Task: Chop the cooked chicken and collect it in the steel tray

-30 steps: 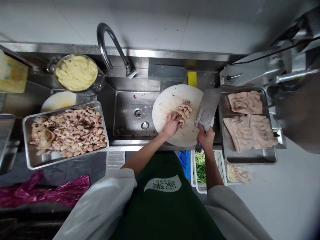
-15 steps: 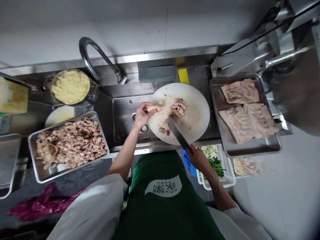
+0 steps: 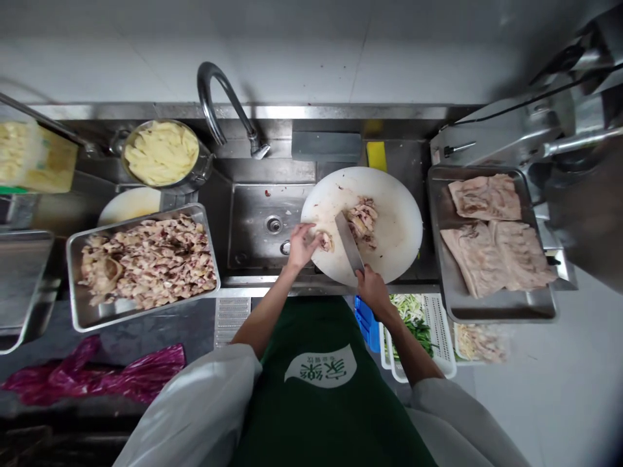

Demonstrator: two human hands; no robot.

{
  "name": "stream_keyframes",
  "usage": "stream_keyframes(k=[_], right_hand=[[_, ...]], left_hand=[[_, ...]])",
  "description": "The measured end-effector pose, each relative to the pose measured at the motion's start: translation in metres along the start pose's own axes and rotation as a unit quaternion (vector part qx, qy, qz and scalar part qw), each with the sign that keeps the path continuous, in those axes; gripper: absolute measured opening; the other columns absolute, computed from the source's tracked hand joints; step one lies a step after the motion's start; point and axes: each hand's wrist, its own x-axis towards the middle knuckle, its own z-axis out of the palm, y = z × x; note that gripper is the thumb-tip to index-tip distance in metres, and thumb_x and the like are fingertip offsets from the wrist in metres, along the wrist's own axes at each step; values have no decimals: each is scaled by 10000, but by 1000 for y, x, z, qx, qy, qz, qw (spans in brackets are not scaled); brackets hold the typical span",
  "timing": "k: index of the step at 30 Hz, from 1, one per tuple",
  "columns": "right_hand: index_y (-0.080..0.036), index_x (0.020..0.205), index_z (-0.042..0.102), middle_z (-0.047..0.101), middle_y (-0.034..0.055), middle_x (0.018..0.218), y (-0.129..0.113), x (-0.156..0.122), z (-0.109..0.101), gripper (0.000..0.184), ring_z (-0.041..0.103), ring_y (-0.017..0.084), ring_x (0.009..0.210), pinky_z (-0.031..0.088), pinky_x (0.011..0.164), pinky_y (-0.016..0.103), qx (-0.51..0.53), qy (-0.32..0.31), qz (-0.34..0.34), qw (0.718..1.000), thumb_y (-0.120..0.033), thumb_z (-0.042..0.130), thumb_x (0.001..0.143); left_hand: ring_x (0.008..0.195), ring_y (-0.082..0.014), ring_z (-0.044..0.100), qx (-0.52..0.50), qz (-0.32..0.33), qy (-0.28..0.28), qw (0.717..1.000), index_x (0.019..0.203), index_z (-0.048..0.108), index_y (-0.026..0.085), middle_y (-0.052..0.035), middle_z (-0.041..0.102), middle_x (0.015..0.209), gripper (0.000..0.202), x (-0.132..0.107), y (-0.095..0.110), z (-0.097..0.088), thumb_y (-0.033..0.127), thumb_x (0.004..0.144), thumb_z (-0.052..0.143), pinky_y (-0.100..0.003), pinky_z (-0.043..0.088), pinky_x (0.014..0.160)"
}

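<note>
A round white cutting board [image 3: 394,220] lies over the right part of the sink. On it sits a small heap of chopped meat [image 3: 364,222]. My right hand [image 3: 372,290] grips the handle of a cleaver [image 3: 348,241], whose blade rests on the board just left of the heap. My left hand [image 3: 302,245] is at the board's left edge, fingers curled on a small piece of meat [image 3: 325,241] beside the blade.
A steel tray of chopped meat [image 3: 146,263] stands at the left. A tray with slabs of raw meat [image 3: 491,240] sits at the right. A pot of pale strips [image 3: 161,153], the tap [image 3: 221,107] and sink basin [image 3: 263,224] lie behind. White baskets of greens [image 3: 418,321] are below.
My left hand came back from the sink side to the board's left edge. The cleaver swung from a slant across the board to nearly upright beside the heap.
</note>
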Motion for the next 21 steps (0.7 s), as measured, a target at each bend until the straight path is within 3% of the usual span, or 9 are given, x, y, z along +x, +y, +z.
stream_keyframes(k=[2,4,7,9,13,15,17,19,21], right_hand=[[-106,1151,598,723,155,909,-18,-5,-9,280,691,278,853,415,722,314,15,28,-8,999,-252,386,1042],[-101,1192,592,718,161,886,-39,-7,-20,334,687,288,821,426,718,327,38,90,-23,995,-288,354,1052],[-98,1260,580,715,180,924,-67,0,-26,410,688,300,839,448,741,343,74,172,-52,981,-345,321,1061],[-107,1211,624,718,183,942,-80,14,-19,369,693,301,868,457,754,339,80,140,-61,985,-309,361,1048],[-107,1054,698,727,199,978,-83,47,7,295,699,291,939,460,765,315,36,17,-52,998,-208,424,1010],[-101,1060,695,727,202,1025,-76,57,11,298,690,288,980,464,787,314,21,15,-57,998,-232,432,1011],[-93,1062,689,725,199,1038,-67,60,6,295,680,294,997,469,811,325,21,25,-70,997,-258,451,1003],[-91,1083,678,723,195,1045,-55,56,-3,302,671,298,1006,471,836,337,40,57,-77,995,-275,454,997],[-85,1116,661,718,197,1048,-42,48,-11,324,665,301,1002,470,847,346,65,102,-64,991,-291,442,997]], left_hand=[[856,-174,603,9,-15,102,995,982,692,199,-66,641,952,191,-8,-5,-15,353,870,697,-281,501,720],[783,-151,576,12,-32,168,985,921,663,192,-39,620,870,140,-16,-10,-34,330,907,640,-264,479,697],[750,-150,557,28,-27,192,981,844,638,197,-22,598,807,140,-24,-12,-48,310,923,616,-270,472,706],[786,-165,574,33,-3,138,990,835,646,205,-32,608,818,151,-28,-11,-41,302,939,595,-290,488,746],[932,-196,632,-2,52,-34,998,916,681,203,-82,651,983,125,-31,-9,-5,296,946,603,-339,527,864],[967,-198,642,-20,65,-60,996,927,686,193,-95,647,1025,115,-32,-10,8,278,944,610,-347,530,897],[965,-194,644,-25,75,-68,995,918,686,190,-90,646,1008,111,-33,-11,9,251,950,599,-348,527,905],[987,-195,639,-16,84,-83,993,960,693,195,-88,647,1018,122,-28,-12,0,215,958,572,-353,519,922],[1111,-217,608,11,111,-135,985,1087,694,212,-102,639,1132,194,-16,-11,-13,173,938,575,-380,491,989]])
